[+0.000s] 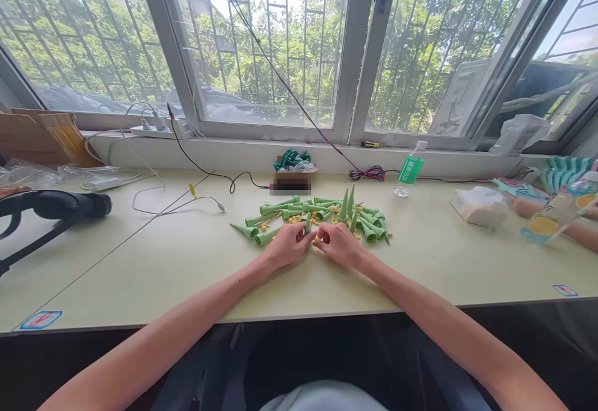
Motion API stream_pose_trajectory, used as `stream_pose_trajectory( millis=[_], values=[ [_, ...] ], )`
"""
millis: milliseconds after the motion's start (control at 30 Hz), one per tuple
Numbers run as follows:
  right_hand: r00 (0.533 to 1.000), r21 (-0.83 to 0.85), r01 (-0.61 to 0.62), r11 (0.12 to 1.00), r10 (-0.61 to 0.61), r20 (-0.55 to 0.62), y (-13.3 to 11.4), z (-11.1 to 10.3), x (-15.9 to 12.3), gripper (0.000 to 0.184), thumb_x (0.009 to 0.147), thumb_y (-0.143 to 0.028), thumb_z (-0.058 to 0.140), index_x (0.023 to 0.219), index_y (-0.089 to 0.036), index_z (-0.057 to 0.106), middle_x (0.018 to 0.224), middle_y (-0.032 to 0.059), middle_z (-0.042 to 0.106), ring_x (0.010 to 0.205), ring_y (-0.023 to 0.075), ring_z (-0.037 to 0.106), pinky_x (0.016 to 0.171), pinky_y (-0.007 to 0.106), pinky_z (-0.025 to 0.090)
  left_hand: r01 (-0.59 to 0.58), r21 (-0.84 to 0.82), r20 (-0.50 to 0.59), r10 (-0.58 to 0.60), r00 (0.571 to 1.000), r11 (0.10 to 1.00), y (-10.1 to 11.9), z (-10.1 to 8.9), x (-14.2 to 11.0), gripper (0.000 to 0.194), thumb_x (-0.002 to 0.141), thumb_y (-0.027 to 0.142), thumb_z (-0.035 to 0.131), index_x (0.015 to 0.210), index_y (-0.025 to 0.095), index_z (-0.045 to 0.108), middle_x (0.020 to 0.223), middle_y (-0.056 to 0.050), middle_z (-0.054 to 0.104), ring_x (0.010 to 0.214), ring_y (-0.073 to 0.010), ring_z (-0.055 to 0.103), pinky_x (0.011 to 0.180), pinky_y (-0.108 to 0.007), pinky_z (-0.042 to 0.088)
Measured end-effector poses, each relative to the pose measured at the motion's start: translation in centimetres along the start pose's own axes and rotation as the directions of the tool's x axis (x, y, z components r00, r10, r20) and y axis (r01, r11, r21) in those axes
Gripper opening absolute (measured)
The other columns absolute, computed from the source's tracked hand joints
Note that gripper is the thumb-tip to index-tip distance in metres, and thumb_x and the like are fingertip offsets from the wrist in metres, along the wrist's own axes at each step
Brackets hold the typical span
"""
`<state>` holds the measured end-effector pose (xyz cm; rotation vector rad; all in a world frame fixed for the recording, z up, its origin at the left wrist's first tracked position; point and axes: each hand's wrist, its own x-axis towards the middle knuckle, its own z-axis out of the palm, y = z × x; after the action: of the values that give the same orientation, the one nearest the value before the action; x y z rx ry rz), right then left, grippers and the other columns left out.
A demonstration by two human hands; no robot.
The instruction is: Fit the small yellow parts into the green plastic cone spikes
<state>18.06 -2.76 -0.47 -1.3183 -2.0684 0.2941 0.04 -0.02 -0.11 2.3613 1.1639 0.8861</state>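
Note:
My left hand (290,244) is closed round a green pointed cone (307,223), its tip up, at the near side of the pile. Close beside it my right hand (340,243) is closed in a pinch, with a small yellow piece (317,238) showing at its fingertips. Beyond both hands lies a loose pile of hollow green cones (266,236), most on their sides with round open ends. Several cones (344,207) stand upright just past my right hand. Small yellow pieces (295,218) are scattered among them.
Behind the pile is a small box (299,182) with green and silvery wrapping. A water bottle (411,171) and a tissue pack (480,207) stand to the right. Cables (187,205) and a black headset (56,212) lie left. Another person's arm (579,230) rests at far right.

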Motion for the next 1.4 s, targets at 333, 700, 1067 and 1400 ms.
stream_pose_trajectory(
  millis=[333, 700, 1067, 1400],
  values=[
    [0.999, -0.01, 0.001, 1.0, -0.001, -0.035, 0.18, 0.25, 0.12, 0.02, 0.075, -0.016, 0.072, 0.066, -0.018, 0.054, 0.057, -0.0054, 0.053, 0.053, 0.009, 0.044, 0.057, 0.022, 0.031, -0.039, 0.01, -0.012, 0.039, 0.999, 0.999, -0.27, 0.13, 0.06, 0.04, 0.089, 0.042, 0.049, 0.061, 0.02, 0.032, 0.053, 0.004, 0.039, 0.052, -0.0112, 0.032, 0.051, -0.026, 0.025],
    [0.999, 0.105, -0.023, 0.994, 0.02, 0.029, -0.18, -0.61, 0.1, 0.026, 0.074, -0.026, 0.075, 0.095, -0.018, 0.063, 0.06, -0.0048, 0.061, 0.057, 0.0118, 0.056, 0.059, 0.022, 0.039, -0.035, -0.003, -0.047, 0.035, 0.998, 0.999, -0.16, 0.22, 0.16, 0.044, 0.089, 0.048, 0.051, 0.059, 0.02, 0.034, 0.051, 0.004, 0.041, 0.05, -0.0111, 0.034, 0.05, -0.026, 0.025],
    [0.988, 0.14, 0.094, 0.986, -0.075, -0.136, -0.66, -0.63, 0.0, 0.023, 0.09, -0.038, 0.057, 0.096, -0.016, 0.064, 0.058, -0.0044, 0.055, 0.053, 0.0099, 0.049, 0.058, 0.022, 0.038, -0.047, -0.067, 0.03, 0.049, 0.998, 0.997, 0.29, 0.1, -0.19, 0.03, 0.086, 0.037, 0.051, 0.063, 0.018, 0.044, 0.056, 0.003, 0.051, 0.051, -0.0101, 0.04, 0.051, -0.024, 0.03],
    [0.979, 0.033, 0.112, 0.993, -0.105, -0.173, -0.74, -0.64, 0.04, 0.024, 0.089, -0.031, 0.056, 0.069, -0.018, 0.054, 0.057, -0.0029, 0.052, 0.053, 0.0101, 0.042, 0.055, 0.022, 0.033, -0.098, -0.132, 0.077, 0.109, 0.991, 0.986, 0.67, 0.28, -0.22, 0.019, 0.082, 0.033, 0.059, 0.072, 0.018, 0.054, 0.062, 0.003, 0.057, 0.054, -0.0106, 0.049, 0.054, -0.024, 0.037]
  ],
)
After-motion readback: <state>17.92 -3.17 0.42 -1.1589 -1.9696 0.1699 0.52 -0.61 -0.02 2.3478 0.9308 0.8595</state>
